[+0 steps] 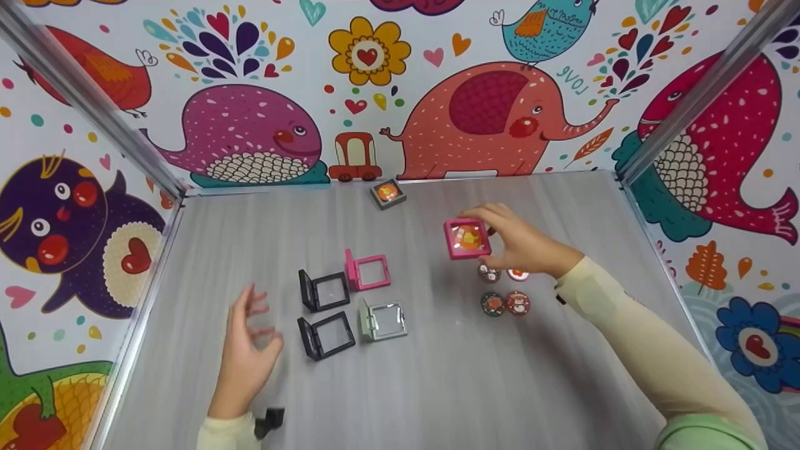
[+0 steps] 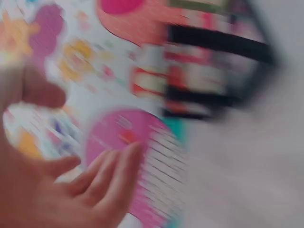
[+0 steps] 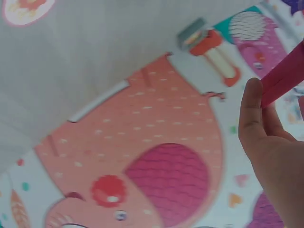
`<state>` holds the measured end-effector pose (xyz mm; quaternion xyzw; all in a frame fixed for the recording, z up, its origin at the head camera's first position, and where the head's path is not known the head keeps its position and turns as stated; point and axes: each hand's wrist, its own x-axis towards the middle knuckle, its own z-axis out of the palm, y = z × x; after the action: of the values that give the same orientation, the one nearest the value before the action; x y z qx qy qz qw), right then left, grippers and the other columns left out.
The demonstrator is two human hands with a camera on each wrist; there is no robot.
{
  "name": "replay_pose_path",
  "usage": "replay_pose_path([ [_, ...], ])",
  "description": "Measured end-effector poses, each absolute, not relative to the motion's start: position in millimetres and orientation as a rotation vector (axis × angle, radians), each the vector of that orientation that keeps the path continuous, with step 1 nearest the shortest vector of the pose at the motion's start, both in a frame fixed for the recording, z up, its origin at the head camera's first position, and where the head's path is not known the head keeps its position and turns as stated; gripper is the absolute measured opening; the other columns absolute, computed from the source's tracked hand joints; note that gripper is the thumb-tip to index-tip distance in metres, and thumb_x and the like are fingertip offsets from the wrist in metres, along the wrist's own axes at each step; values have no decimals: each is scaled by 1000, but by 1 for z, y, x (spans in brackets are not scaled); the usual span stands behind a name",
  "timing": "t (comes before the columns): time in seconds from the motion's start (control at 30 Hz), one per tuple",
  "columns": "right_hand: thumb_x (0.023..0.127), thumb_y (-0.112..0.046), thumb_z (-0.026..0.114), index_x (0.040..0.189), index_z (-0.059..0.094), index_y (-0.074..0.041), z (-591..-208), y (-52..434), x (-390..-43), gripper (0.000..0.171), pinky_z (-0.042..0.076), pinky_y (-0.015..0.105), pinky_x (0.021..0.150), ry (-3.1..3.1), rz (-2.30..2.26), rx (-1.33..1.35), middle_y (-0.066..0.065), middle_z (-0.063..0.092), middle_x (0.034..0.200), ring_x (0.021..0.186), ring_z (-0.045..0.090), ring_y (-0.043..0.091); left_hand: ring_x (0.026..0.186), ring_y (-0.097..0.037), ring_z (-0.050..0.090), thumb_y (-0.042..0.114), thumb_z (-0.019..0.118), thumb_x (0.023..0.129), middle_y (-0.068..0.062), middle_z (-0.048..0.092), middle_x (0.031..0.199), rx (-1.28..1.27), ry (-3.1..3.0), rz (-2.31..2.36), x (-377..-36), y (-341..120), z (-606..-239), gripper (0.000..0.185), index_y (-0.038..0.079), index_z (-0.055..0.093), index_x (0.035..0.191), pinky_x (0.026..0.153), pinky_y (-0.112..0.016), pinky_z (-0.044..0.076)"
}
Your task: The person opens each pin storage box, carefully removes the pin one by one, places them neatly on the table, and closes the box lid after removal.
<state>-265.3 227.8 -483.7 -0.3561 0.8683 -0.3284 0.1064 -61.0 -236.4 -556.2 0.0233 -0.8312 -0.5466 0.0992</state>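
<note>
Left hand free above the table, right hand lifting a closed pink case.

The left hand [image 1: 247,350] hovers with fingers spread and relaxed, holding nothing, just left of two open black cases [image 1: 325,312], an open pink case [image 1: 367,272] and a grey case [image 1: 383,320]. The right hand [image 1: 522,247] pinches the pink display case [image 1: 467,239] by its edges above the round badges [image 1: 505,289]; such a light fingertip grip could let it slip onto them. On the wall, only "LOVE" [image 1: 572,80] is readable.

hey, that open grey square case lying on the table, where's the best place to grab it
Probably pinch the open grey square case across its flat frame's two side edges, from above. It lies flat, its raised lid hinged on the left, with the black square case close beside it.
</note>
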Motion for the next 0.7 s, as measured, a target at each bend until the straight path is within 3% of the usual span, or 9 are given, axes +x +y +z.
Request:
replay_pose_path([
  [0.07,82,-14,96,156,53,-27,-477,220,-251,87,61,43,95,2555,-979,-1125,-3,54,148,135,47,20,128,-27,54,-12,76,87,-9,50,153,-8,-2461,-1551,-70,-217,-532,91,7,35,167,100,-35,53],
  [0.17,81,-16,96,155,54,-28,-469,207,-229,86,61,37,95,2559,-977,-1207,-6,53,149,135,46,16,130,-22,54,20,88,92,-3,50,156,-181,-2593,-1482,-87,-179,-505,86,16,42,165,104,-45,54],
  [0.27,81,-21,97,156,52,-31,-464,196,-209,89,61,33,94,2547,-967,-1265,-8,51,150,137,44,12,140,-22,50,52,90,88,0,47,161,-393,-2729,-1379,-107,-140,-491,97,20,42,166,109,-54,52],
  [0.33,82,-23,97,158,51,-31,-462,191,-198,89,61,33,95,2534,-960,-1314,-6,51,151,138,43,13,142,-23,49,61,89,85,1,47,162,-518,-2777,-1316,-120,-119,-486,102,20,43,166,108,-54,53],
  [0.53,82,-24,97,158,53,-26,-462,186,-181,87,61,41,97,2516,-1041,-1428,-2,54,150,136,46,19,131,-17,52,57,92,83,2,59,145,-771,-2773,-1208,-140,-89,-483,91,15,57,155,107,-42,53],
  [0.7,88,-21,91,156,54,-17,-476,192,-174,78,59,42,100,2432,-1402,-1250,1,56,152,135,51,25,126,-14,51,53,91,86,6,61,138,-795,-2747,-1292,-141,-82,-479,77,17,63,148,103,-40,55],
])
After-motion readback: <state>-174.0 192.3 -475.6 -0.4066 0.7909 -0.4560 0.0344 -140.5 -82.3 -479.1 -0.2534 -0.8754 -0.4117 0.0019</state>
